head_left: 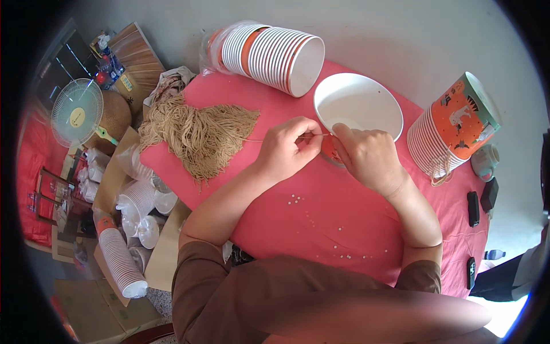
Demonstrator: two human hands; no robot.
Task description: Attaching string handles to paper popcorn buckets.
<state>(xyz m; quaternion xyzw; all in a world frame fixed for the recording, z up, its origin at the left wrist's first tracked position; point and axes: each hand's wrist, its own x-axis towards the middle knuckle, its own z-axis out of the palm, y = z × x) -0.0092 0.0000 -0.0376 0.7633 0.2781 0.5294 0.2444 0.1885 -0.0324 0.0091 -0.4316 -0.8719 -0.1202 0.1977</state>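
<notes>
My left hand (289, 148) pinches a thin tan cord (252, 140), which runs back from it toward a large pile of tan cords (206, 137) on the table's left. Close beside it, my right hand (369, 157) is closed at the near edge of a white-lined paper bucket (358, 103). The cord passes between both hands, and my right fingertips seem to grip it. A bit of orange outer wall shows under the fingers. Whether the cord goes through the bucket's wall is hidden by the fingers.
A sleeve of nested buckets (272, 54) lies at the back. Another inverted stack (452, 126), with cord loops, stands right. Small white paper dots (346, 256) are scattered on the pink-covered table (275, 223). Black objects (473, 209) and a mug (486, 163) sit right; an open carton (166, 246) stands left.
</notes>
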